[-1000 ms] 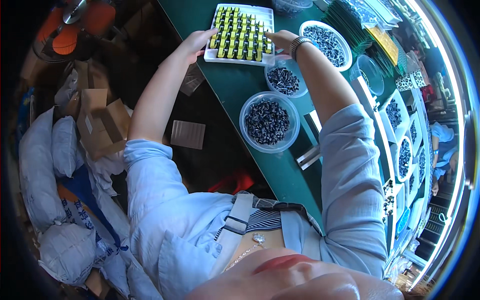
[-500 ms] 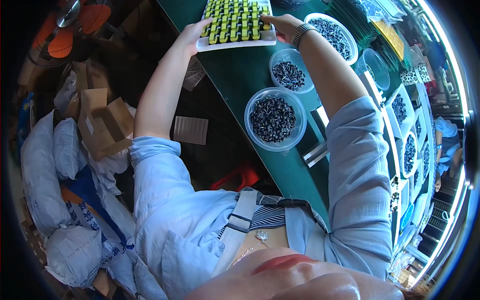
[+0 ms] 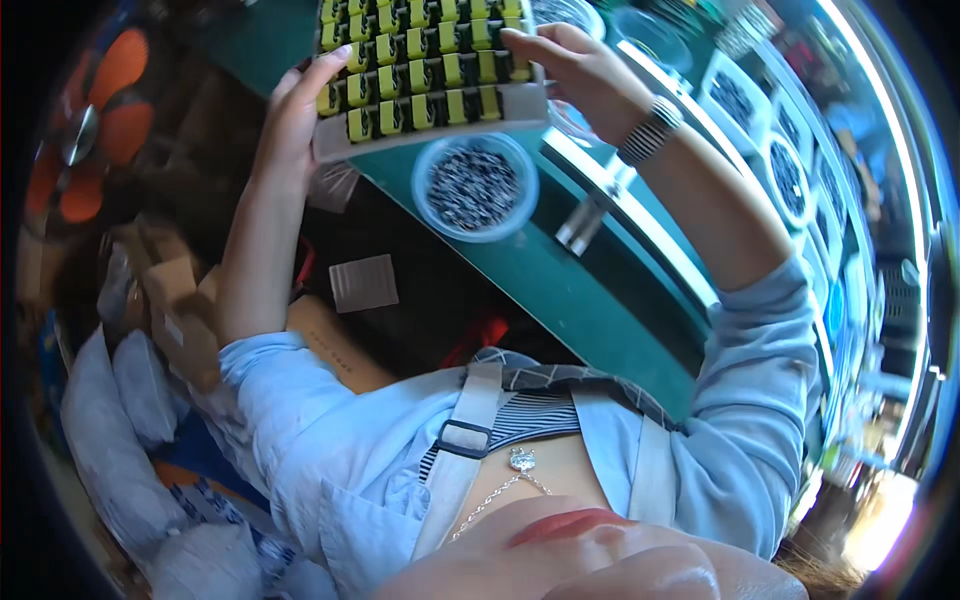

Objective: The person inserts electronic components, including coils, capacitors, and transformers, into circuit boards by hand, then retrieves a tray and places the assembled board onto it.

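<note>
A: In the head view, where to find the hands?

B: Near the top, well apart from each other, at opposite sides of a white tray (image 3: 521, 103).

A: Clamped on it, or just beside it?

B: Clamped on it. Gripped at the left edge by the left hand (image 3: 290, 113), with the thumb laid over the outer yellow-and-black blocks (image 3: 420, 76); gripped at the right edge by the right hand (image 3: 592, 76), also with the thumb on top. Mostly hidden beneath or behind, the other fingers.

A: And inside the tray?

B: Filled with the blocks, lined up in close rows. Cut off at the far side by the upper edge of the picture.

A: Resting on the green table (image 3: 605, 325), or held above?

B: Seen across the table's edge, partly over dark floor, with the near wall showing. Impossible to tell whether touching the table at the far side.

A: Anything near?

B: Yes, just past the near wall: a clear round bowl (image 3: 529, 190) full of small dark parts (image 3: 472, 188), on the table. Farther right, a metal bracket (image 3: 586, 225) beside a long pale rail (image 3: 583, 162). Around the right wrist, a banded watch (image 3: 651, 130).

A: And to the left?

B: High up, a fan (image 3: 125, 58) with orange blades; lower down, a cardboard box (image 3: 190, 340) and stuffed pale bags (image 3: 112, 440).
</note>
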`<state>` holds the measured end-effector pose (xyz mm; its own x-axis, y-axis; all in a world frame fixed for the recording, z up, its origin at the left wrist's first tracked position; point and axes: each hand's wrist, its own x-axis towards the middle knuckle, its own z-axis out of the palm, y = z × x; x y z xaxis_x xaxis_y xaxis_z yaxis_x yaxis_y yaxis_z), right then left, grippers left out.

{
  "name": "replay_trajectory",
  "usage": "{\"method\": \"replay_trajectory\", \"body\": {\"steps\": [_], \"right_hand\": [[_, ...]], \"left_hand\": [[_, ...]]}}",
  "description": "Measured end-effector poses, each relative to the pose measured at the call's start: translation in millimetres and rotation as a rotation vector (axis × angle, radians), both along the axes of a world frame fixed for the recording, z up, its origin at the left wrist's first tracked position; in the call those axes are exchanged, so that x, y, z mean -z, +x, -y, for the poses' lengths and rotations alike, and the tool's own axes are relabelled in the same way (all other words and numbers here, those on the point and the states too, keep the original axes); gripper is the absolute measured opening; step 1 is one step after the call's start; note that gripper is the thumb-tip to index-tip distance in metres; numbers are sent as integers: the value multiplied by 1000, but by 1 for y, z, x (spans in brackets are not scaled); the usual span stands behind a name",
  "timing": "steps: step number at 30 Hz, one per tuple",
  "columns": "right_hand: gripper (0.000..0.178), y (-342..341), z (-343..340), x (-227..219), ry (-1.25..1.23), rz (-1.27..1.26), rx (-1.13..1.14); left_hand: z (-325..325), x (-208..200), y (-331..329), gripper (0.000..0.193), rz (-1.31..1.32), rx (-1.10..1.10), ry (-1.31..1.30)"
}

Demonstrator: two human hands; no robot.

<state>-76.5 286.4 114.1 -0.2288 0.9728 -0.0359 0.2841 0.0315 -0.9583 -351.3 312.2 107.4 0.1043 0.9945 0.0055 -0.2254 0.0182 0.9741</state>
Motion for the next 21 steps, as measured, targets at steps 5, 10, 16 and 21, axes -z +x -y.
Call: {"method": "replay_trajectory", "body": {"steps": [5,10,16,21], "right_hand": [[44,66,172,-31,33,-88,280],[45,83,352,-48,-118,36,558],[43,66,496,-25,-315,-139,851],[43,65,527,15,-514,-282,937]], "left_hand": [[79,-14,74,46,87,528,-74],[179,-12,147,60,193,952,-154],[265,23,183,73,82,1278,-460],[284,55,199,75,-54,1409,-677]]}}
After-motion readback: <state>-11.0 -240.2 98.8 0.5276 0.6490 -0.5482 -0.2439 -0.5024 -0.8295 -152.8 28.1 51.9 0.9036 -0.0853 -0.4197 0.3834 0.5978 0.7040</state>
